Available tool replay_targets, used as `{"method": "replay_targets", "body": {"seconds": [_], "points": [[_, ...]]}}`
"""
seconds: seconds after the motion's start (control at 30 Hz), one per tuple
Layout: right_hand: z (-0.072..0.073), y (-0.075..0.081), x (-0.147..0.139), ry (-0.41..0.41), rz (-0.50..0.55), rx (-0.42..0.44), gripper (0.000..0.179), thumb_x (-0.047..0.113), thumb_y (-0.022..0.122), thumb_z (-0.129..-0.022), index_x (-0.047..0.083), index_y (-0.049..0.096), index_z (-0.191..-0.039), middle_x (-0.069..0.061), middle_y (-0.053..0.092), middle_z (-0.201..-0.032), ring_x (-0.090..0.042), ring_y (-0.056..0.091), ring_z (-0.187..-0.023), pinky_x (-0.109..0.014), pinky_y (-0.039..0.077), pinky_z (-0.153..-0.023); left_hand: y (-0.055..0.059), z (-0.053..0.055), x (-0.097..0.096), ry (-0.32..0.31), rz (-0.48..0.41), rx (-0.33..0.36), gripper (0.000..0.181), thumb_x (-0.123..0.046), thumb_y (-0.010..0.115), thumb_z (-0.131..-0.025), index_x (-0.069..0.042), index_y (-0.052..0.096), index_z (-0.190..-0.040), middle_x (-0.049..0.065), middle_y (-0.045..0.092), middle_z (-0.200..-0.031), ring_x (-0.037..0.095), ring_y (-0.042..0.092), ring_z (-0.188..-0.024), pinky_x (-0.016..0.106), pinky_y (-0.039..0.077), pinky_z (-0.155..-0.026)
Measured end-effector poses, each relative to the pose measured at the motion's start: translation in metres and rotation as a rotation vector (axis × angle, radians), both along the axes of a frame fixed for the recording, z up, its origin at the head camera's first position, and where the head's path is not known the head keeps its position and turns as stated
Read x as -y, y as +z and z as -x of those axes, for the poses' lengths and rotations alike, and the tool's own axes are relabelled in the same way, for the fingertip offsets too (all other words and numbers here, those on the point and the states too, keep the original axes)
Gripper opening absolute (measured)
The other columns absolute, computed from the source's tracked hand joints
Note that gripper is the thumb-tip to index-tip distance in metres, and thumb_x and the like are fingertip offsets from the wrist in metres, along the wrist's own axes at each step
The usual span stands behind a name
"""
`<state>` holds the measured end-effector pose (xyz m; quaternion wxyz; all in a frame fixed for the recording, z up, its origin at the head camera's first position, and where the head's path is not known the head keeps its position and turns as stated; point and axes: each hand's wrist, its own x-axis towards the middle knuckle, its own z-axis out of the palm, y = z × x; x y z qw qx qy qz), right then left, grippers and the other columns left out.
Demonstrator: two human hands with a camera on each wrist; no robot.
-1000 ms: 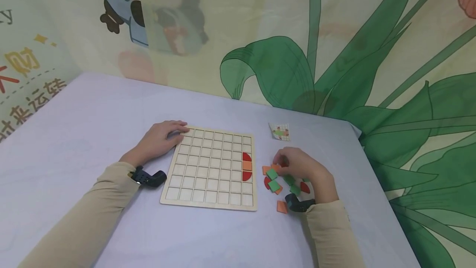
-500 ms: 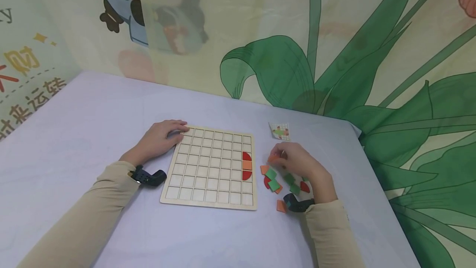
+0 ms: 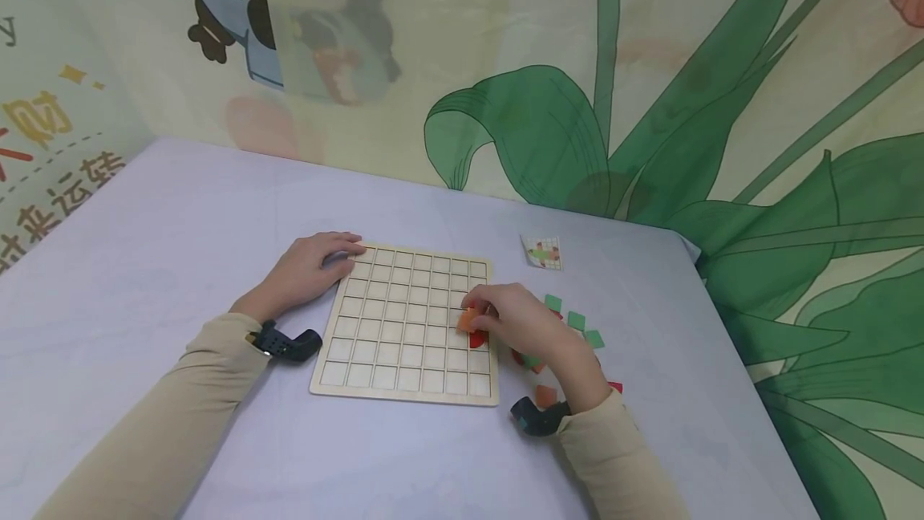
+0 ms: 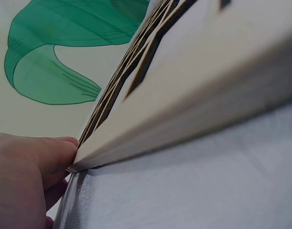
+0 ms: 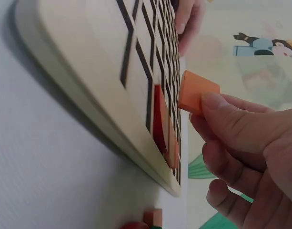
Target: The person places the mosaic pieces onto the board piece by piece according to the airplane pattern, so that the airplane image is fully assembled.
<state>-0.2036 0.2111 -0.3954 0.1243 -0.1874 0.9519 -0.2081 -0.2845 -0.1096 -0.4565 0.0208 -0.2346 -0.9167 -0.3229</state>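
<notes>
A pale wooden grid board (image 3: 393, 333) lies on the white table. At its far left corner rests my left hand (image 3: 309, 265), fingertips touching the edge; the left wrist view shows thumb and fingers (image 4: 53, 152) right at that corner. My right hand (image 3: 527, 326) pinches an orange square tile (image 5: 196, 90) between thumb and fingers, held over the board's right side. Just below it, a red rounded piece (image 3: 478, 339) sits in a right-column cell. Another red piece and an orange tile in that column are mostly hidden by the hand in the head view.
Right of the board are loose green tiles (image 3: 576, 320), red pieces and an orange tile (image 3: 545, 396), some covered by the right forearm. A small pattern card (image 3: 543, 253) lies behind them. A printed cloth (image 3: 505, 135) hangs at the table's back edge.
My right hand has picked an orange square tile from the loose pieces and carried it left, over the board's right column. My left hand stays at the corner.
</notes>
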Motion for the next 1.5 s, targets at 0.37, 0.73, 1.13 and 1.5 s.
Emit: {"method": "replay_targets", "body": {"seconds": [0.37, 0.73, 1.13, 1.5], "points": [[-0.003, -0.008, 0.009, -0.030, -0.042, 0.021, 0.005, 0.025, 0.070, -0.086, 0.023, 0.067, -0.088, 0.013, 0.062, -0.074, -0.008, 0.056, -0.066, -0.021, 0.049, -0.057, -0.001, 0.003, 0.000, -0.003, 0.009, 0.028, 0.033, -0.019, 0.053, -0.094, -0.009, 0.062, -0.124, 0.011, 0.051, -0.141, 0.035, 0.039, -0.135, 0.054, 0.026, -0.113], [-0.005, -0.009, 0.017, -0.020, -0.107, -0.037, 0.005, 0.022, 0.073, -0.083, 0.023, 0.070, -0.086, 0.013, 0.061, -0.073, -0.008, 0.055, -0.069, -0.020, 0.049, -0.066, -0.001, 0.003, 0.001, -0.010, 0.011, 0.023, 0.033, -0.019, 0.053, -0.094, -0.009, 0.062, -0.124, 0.011, 0.051, -0.141, 0.035, 0.040, -0.135, 0.054, 0.027, -0.112], [-0.008, -0.008, 0.019, 0.010, -0.172, -0.135, 0.004, 0.022, 0.076, -0.080, 0.021, 0.074, -0.083, 0.013, 0.057, -0.073, -0.007, 0.051, -0.069, -0.019, 0.046, -0.062, -0.002, 0.003, 0.001, -0.006, 0.022, 0.032, 0.034, -0.020, 0.053, -0.094, -0.010, 0.062, -0.125, 0.010, 0.050, -0.142, 0.035, 0.038, -0.136, 0.054, 0.026, -0.113], [-0.010, -0.008, 0.022, 0.027, -0.224, -0.218, 0.010, 0.022, 0.078, -0.077, 0.025, 0.078, -0.087, 0.014, 0.069, -0.082, -0.008, 0.062, -0.080, -0.023, 0.050, -0.063, -0.001, 0.002, 0.001, -0.013, 0.030, 0.010, 0.034, -0.022, 0.052, -0.095, -0.010, 0.062, -0.125, 0.010, 0.051, -0.140, 0.035, 0.041, -0.134, 0.054, 0.028, -0.112]]}}
